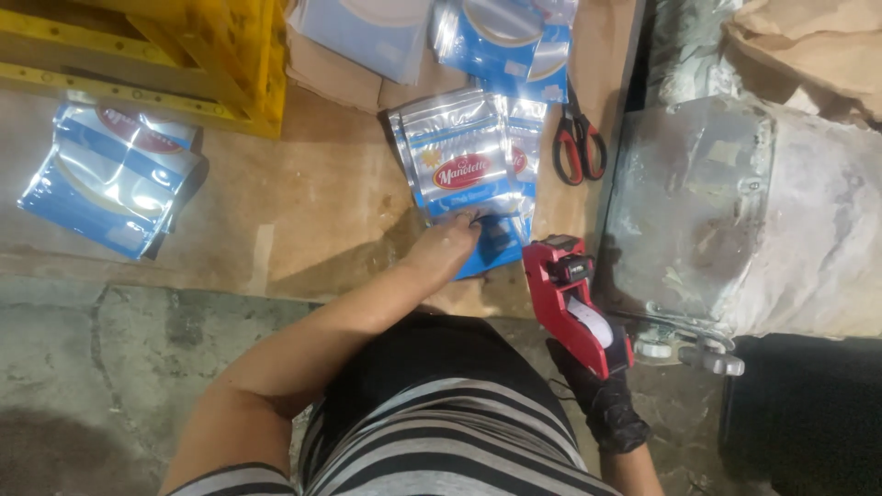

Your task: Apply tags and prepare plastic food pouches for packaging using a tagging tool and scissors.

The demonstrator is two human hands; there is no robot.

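A small stack of shiny silver-and-blue pouches (459, 156) lies on the brown worktop in front of me. My left hand (447, 246) rests on the near edge of the top pouch, fingers pressing down on it. My right hand (602, 400), in a black glove, grips a red hand-held label gun (570, 303) beside the pouches, its nose pointing toward the stack's lower right corner.
Red-handled scissors (579, 142) lie right of the stack. More pouches sit at the far left (115, 179) and at the back (496, 37). A yellow frame (175, 55) stands back left, a grey metal machine (707, 211) on the right.
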